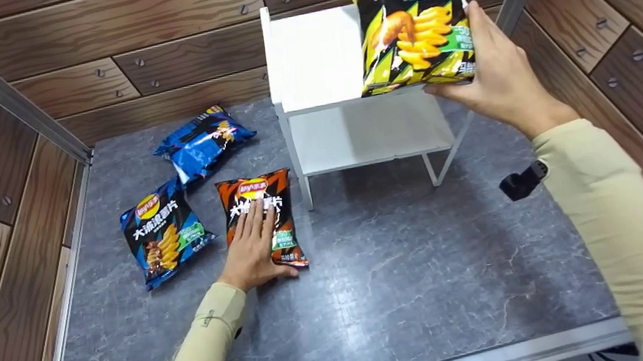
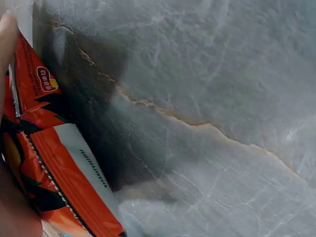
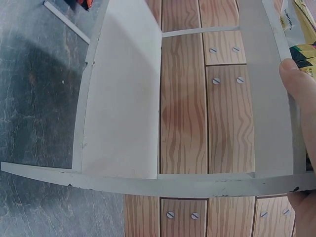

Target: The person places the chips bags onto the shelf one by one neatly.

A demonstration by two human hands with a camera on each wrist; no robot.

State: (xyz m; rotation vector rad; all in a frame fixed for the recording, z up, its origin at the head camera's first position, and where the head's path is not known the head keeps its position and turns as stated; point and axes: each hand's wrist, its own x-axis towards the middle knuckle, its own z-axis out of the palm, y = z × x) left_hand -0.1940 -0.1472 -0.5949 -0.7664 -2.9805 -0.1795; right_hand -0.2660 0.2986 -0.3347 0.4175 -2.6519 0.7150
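Observation:
My right hand (image 1: 504, 68) grips the right side of a yellow and black bag of potato chips (image 1: 409, 22). The bag stands upright at the right part of the white shelf's top level, its front toward me. In the right wrist view a thumb (image 3: 296, 81) shows at the shelf's edge, beside a sliver of the bag's wrapper (image 3: 303, 54). On the floor to the left of the shelf, my left hand (image 1: 251, 250) rests on an orange and black bag of potato chips (image 1: 282, 220), fingers extended over its front. The left wrist view shows that bag's crimped end (image 2: 79, 182).
The two-level white shelf (image 1: 317, 55) stands on a grey marbled surface (image 1: 402, 267) before wood-patterned walls (image 1: 189, 57). To the left lie a blue chip bag face up (image 1: 165, 233) and another, crumpled blue bag (image 1: 204, 142). Metal posts (image 1: 0, 82) frame the corners.

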